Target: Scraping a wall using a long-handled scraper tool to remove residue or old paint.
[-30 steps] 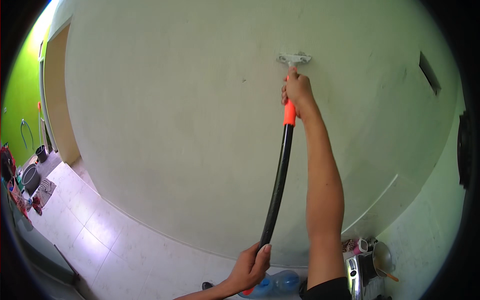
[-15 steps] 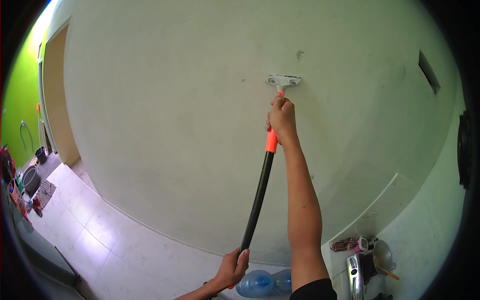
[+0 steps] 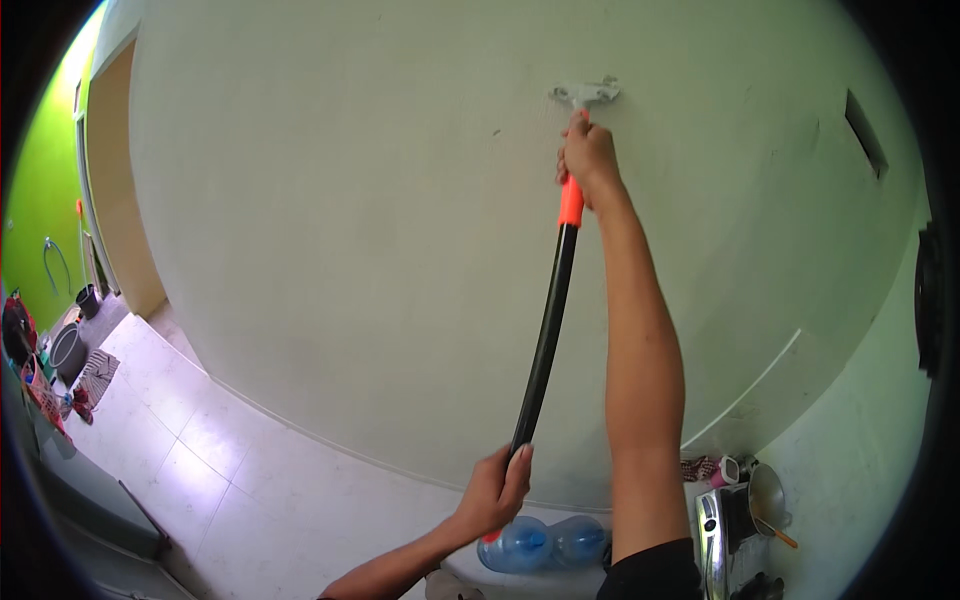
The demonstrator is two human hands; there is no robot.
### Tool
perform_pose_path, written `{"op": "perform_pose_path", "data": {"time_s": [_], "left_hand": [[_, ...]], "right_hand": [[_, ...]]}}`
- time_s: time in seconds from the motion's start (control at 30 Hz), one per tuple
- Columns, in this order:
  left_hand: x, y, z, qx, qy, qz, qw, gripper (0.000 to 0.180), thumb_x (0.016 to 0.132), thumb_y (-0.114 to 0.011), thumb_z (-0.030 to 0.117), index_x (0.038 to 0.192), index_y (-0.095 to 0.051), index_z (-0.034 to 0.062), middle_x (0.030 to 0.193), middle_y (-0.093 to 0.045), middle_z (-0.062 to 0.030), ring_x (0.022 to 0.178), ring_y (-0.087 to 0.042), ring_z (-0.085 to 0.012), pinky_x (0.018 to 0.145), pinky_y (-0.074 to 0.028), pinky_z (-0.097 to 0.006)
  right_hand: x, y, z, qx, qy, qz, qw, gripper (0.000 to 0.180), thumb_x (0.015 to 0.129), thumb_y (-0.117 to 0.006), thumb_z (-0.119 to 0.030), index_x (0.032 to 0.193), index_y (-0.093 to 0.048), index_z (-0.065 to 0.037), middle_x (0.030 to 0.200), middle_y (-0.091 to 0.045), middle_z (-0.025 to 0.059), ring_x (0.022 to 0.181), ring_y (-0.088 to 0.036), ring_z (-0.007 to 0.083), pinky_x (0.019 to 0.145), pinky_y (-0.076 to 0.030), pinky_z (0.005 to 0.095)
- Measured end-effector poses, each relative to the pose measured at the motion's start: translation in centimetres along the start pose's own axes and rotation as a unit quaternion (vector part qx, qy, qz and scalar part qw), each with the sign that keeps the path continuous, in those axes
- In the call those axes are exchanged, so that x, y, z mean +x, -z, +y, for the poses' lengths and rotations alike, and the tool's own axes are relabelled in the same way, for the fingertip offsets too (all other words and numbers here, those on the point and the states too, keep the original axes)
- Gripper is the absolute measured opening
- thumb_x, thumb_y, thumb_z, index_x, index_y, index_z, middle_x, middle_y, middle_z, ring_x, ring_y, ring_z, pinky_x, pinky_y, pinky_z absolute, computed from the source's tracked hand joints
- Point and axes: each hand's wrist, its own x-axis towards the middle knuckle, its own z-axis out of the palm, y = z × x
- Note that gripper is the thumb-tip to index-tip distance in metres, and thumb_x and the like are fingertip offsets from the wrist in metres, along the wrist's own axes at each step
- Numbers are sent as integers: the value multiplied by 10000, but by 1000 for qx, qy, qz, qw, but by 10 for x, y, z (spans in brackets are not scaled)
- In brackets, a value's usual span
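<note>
Hands, left hand (image 3: 497,492) and right hand (image 3: 587,160), clamp scraper pole (image 3: 548,330) (blue water jugs (image 3: 545,543) below).

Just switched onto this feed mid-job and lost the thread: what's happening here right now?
A person is working a long-handled scraper against a pale wall. The right hand grips the pole high up, just under the scraper head, at the orange section. The left hand holds the pole's lower end. The head lies flat on the wall, high up. Two blue water bottles sit on the tiled floor at the wall's foot.
</note>
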Motion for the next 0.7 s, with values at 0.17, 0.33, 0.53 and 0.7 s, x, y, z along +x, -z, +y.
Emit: {"op": "perform_pose_path", "data": {"time_s": [0.17, 0.33, 0.53, 0.7], "left_hand": [[1, 17, -33, -32, -9, -14, 999, 458, 1130, -418, 425, 855, -465, 62, 597, -444, 31, 459, -447, -55, 417, -379, -258], [-47, 32, -105, -18, 65, 44, 997, 450, 1122, -426, 435, 851, -479, 81, 604, -447, 39, 479, -433, -54, 431, -372, -254], [-46, 51, -138, -40, 124, 49, 990, 434, 1119, -459, 372, 842, -522, 44, 635, -499, 19, 517, -463, -68, 475, -393, -268], [-35, 51, -116, -96, 93, 46, 990, 443, 1117, -470, 382, 823, -506, 53, 629, -498, 20, 507, -459, -62, 453, -382, -269]], "right_hand": [[9, -12, 19, 48, 29, 26, 998, 447, 1097, -404, -335, 800, -483, -10, 554, -515, 88, 428, -549, 203, 437, -487, 381], [-73, -64, 90, -54, 35, 35, 997, 460, 1109, -418, -381, 1000, -509, 56, 693, -590, 147, 442, -612, 281, 399, -516, 409], [-94, -88, 81, -70, -88, 15, 994, 400, 1128, -394, -358, 983, -485, 3, 618, -522, 77, 403, -538, 205, 389, -485, 365], [-78, -97, 60, -76, -18, 7, 997, 429, 1130, -376, -362, 1002, -504, 26, 664, -550, 102, 418, -557, 236, 408, -521, 376]]}}
